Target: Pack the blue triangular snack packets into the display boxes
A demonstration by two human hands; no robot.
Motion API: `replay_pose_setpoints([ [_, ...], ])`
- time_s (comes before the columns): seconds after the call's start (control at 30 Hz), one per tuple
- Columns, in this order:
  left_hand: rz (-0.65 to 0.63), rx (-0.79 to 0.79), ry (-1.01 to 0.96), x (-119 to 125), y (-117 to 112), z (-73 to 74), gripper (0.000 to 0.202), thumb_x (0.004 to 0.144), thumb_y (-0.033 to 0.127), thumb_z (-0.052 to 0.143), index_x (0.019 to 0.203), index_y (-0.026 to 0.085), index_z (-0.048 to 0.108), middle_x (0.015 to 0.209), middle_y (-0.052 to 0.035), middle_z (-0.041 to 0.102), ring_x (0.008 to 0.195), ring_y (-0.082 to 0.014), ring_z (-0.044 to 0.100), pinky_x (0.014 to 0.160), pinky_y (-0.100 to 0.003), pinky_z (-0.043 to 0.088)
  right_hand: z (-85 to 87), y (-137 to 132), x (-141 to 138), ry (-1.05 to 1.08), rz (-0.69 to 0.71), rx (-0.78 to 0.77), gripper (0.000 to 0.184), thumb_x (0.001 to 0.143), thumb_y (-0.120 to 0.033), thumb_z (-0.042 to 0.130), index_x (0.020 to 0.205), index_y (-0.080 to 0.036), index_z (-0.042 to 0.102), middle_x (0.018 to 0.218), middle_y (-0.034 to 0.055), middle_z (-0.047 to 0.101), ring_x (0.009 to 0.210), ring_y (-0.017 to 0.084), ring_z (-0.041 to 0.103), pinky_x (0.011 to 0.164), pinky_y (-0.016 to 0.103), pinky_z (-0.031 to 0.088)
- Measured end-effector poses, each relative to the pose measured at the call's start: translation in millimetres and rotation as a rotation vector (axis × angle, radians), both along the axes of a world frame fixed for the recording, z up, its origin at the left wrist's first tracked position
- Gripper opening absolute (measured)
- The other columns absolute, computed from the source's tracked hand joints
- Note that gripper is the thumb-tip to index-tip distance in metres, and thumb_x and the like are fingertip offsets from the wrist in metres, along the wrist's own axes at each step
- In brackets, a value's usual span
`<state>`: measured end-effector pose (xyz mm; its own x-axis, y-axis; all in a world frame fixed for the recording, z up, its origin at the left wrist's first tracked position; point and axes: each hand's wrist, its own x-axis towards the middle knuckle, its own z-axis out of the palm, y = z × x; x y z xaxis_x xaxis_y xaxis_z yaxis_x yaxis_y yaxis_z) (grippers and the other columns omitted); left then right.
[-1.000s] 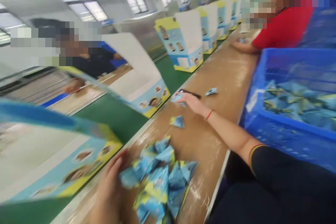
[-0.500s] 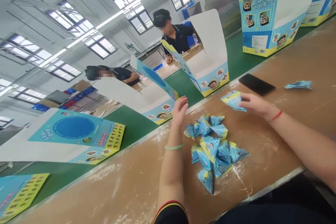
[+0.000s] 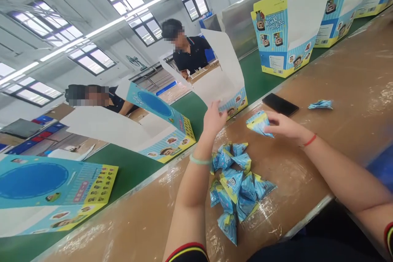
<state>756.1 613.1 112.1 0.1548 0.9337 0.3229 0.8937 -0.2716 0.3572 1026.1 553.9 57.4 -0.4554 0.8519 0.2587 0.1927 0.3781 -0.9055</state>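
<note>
A blue triangular packet (image 3: pixel 258 123) is pinched in the fingers of the right hand (image 3: pixel 284 125), above the brown table (image 3: pixel 337 77). The left hand (image 3: pixel 214 118) is raised, fingers loosely spread and empty, near an open display box (image 3: pixel 224 86). A packet pile (image 3: pixel 236 180) lies just below.

Left hand (image 3: pixel 215 119) — pale green bangle (image 3: pixel 199 159) at wrist; right hand (image 3: pixel 284 125) — red cord (image 3: pixel 309 141); black sleeves (image 3: pixel 192 257), red-yellow cuff trim (image 3: pixel 183 248).

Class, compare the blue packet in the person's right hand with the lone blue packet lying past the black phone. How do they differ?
The held packet is pinched in the right hand, off the table; the lone packet lies on the table, untouched. The held packet shows a yellow edge; the lone packet looks flatter, mostly blue. Both are small blue wrappers.
</note>
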Motion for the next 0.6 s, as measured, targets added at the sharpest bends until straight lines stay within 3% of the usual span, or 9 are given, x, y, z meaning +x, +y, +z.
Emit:
replay_pose_setpoints([
  [0.07, -0.086, -0.009, 0.028, 3.6, -21.7, -6.8, 0.045, 0.088, 0.021, 0.056, 0.133, 0.015, 0.056, 0.131, -0.0157, 0.061, 0.103, -0.0264, 0.069, 0.098, -0.042, 0.054, 10.6, -1.6, 14.1, -0.007, 0.251, -0.102, 0.070, 0.081, -0.073, 0.065, 0.119, -0.014, 0.069, 0.117, 0.0118, 0.068, 0.106, 0.026, 0.065, 0.096, 0.041, 0.052],
  [0.13, -0.165, -0.040, 0.050, 5.6, -42.6, -16.1, 0.044, 0.087, 0.019, 0.056, 0.131, 0.014, 0.057, 0.132, -0.0150, 0.061, 0.112, -0.0269, 0.066, 0.102, -0.041, 0.053, 22.0, -8.5, 23.0, -0.056, 0.483, -0.089, 0.072, 0.079, -0.076, 0.065, 0.118, -0.015, 0.070, 0.116, 0.0104, 0.066, 0.108, 0.025, 0.063, 0.098, 0.039, 0.050],
  [0.23, -0.186, -0.088, 0.049, 8.0, -63.6, -30.4, 0.045, 0.086, 0.016, 0.055, 0.131, 0.015, 0.056, 0.136, -0.0144, 0.059, 0.118, -0.0264, 0.064, 0.104, -0.041, 0.052, 30.5, -22.9, 22.8, -0.144, 0.649, -0.020, 0.064, 0.080, -0.072, 0.067, 0.113, -0.018, 0.073, 0.117, 0.0085, 0.063, 0.113, 0.024, 0.059, 0.106, 0.037, 0.045],
  [0.33, -0.196, -0.101, 0.013, 10.7, -69.6, -40.5, 0.048, 0.084, 0.012, 0.054, 0.131, 0.017, 0.056, 0.138, -0.0135, 0.059, 0.124, -0.0254, 0.062, 0.106, -0.039, 0.052, 22.5, -29.3, 6.2, -0.175, 0.572, -0.009, 0.059, 0.080, -0.071, 0.068, 0.103, -0.017, 0.073, 0.112, 0.0093, 0.062, 0.106, 0.023, 0.059, 0.102, 0.040, 0.048],
  [0.43, -0.196, -0.086, -0.025, 13.9, -66.1, -45.0, 0.049, 0.080, 0.011, 0.056, 0.129, 0.018, 0.058, 0.136, -0.0139, 0.060, 0.122, -0.0281, 0.062, 0.106, -0.043, 0.052, 11.2, -20.2, -23.6, 0.103, 0.314, -0.095, 0.069, 0.080, -0.079, 0.062, 0.114, -0.019, 0.067, 0.118, 0.0115, 0.062, 0.107, 0.024, 0.060, 0.100, 0.043, 0.051],
  [0.53, -0.196, -0.044, -0.042, 18.6, -61.3, -45.1, 0.050, 0.078, 0.010, 0.057, 0.128, 0.019, 0.060, 0.135, -0.0143, 0.060, 0.121, -0.0313, 0.062, 0.105, -0.047, 0.052, 15.1, -4.2, -51.5, 0.488, 0.105, -0.313, 0.085, 0.083, -0.084, 0.050, 0.149, -0.031, 0.040, 0.149, 0.0112, 0.048, 0.127, 0.026, 0.055, 0.101, 0.044, 0.054],
  [0.6, -0.214, -0.014, -0.050, 22.2, -59.6, -43.1, 0.049, 0.079, 0.011, 0.056, 0.127, 0.019, 0.060, 0.132, -0.0137, 0.061, 0.121, -0.0304, 0.062, 0.106, -0.047, 0.052, 24.6, 2.4, -58.9, 0.520, 0.073, -0.443, 0.096, 0.083, -0.076, 0.061, 0.159, -0.037, 0.019, 0.156, 0.0105, 0.042, 0.131, 0.025, 0.054, 0.099, 0.045, 0.056],
])
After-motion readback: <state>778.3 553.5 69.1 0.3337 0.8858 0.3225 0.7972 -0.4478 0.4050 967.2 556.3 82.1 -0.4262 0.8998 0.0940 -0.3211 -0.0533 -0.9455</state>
